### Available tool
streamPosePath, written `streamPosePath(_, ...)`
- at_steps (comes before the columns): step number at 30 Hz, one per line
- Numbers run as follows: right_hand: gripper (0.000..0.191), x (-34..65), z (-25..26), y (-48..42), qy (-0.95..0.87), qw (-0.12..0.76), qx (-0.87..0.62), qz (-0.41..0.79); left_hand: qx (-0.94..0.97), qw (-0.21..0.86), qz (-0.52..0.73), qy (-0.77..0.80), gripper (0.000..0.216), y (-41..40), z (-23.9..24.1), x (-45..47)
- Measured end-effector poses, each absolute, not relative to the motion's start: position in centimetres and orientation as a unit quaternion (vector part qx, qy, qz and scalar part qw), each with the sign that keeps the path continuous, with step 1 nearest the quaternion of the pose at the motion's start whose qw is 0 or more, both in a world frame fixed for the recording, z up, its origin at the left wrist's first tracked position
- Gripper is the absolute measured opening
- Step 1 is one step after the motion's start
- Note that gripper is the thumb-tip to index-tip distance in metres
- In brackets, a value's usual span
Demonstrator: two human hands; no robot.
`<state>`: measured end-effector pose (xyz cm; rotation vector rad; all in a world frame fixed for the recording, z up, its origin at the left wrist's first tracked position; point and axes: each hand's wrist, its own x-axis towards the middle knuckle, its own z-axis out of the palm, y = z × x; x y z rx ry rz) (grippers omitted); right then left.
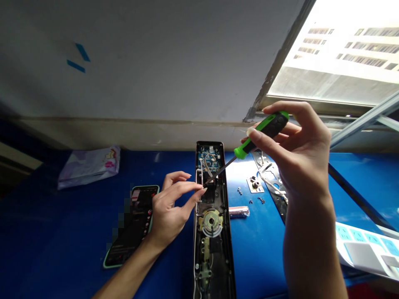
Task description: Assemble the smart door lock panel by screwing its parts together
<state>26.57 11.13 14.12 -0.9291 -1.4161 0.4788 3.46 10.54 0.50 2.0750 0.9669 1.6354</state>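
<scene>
A long black casing (222, 199) lies open on the blue tabletop (77, 245), its far end near the wall, with a blue circuit board (204, 154) towards that end and a round metal mechanism (212, 221) nearer the person. The right hand (304, 151) has its grip closed around the green-and-black handle of a screwdriver (273, 126), which slants down to the left so that its shaft reaches into the casing just below the board. The left hand (171, 204) comes over the casing's left edge, thumb and index fingertips close together beside the tip of the shaft; whether this grip pinches anything cannot be told. A white wire (195, 257) runs along the casing's left side. To the right lie a plastic-wrapped cylinder (239, 212), small dark screws (261, 200) and a square plate (255, 185) with a dark fitting. A phone (134, 228) rests left of the left hand, and a lilac packet (90, 168) lies farther back.
</scene>
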Motion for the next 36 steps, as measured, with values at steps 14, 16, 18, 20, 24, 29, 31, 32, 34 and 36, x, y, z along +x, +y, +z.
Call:
streamPosePath(14, 0.040, 25.81, 14.06, 11.14, -0.623, 0.614, -0.421, 0.240, 0.645, 0.301, 0.608, 0.352, 0.022, 10.23, 0.83, 4.19)
streamPosePath(16, 0.040, 25.91, 14.08, 11.06, -0.631, 0.608, -0.419, 0.239, 0.651, 0.293, 0.606, 0.352, 0.022, 10.23, 0.82, 4.20)
streamPosePath(18, 0.040, 26.10, 14.16, 10.93, -0.647, 0.594, -0.413, 0.242, 0.662, 0.282, 0.601, 0.348, 0.022, 10.23, 0.71, 4.17)
streamPosePath(20, 0.040, 26.29, 14.29, 10.76, -0.667, 0.576, -0.403, 0.247, 0.674, 0.277, 0.593, 0.342, 0.025, 10.21, 0.52, 4.15)
streamPosePath(24, 0.044, 26.45, 14.45, 10.56, -0.688, 0.564, -0.379, 0.254, 0.679, 0.287, 0.584, 0.340, 0.028, 10.10, 0.25, 4.13)
streamPosePath(29, 0.051, 26.23, 14.30, 10.69, -0.678, 0.575, -0.374, 0.265, 0.691, 0.272, 0.579, 0.337, 0.028, 10.04, 0.34, 4.08)
streamPosePath(31, 0.053, 26.10, 14.25, 10.75, -0.676, 0.582, -0.366, 0.265, 0.703, 0.255, 0.575, 0.332, 0.029, 10.01, 0.40, 4.05)
streamPosePath(32, 0.052, 26.03, 14.25, 10.76, -0.678, 0.584, -0.361, 0.263, 0.708, 0.246, 0.573, 0.331, 0.030, 9.98, 0.41, 4.03)
streamPosePath(34, 0.050, 25.90, 14.30, 10.72, -0.682, 0.588, -0.355, 0.251, 0.711, 0.233, 0.572, 0.336, 0.031, 9.92, 0.39, 4.00)
streamPosePath(36, 0.047, 25.76, 14.38, 10.63, -0.684, 0.591, -0.358, 0.236, 0.701, 0.233, 0.577, 0.349, 0.033, 9.88, 0.33, 3.99)
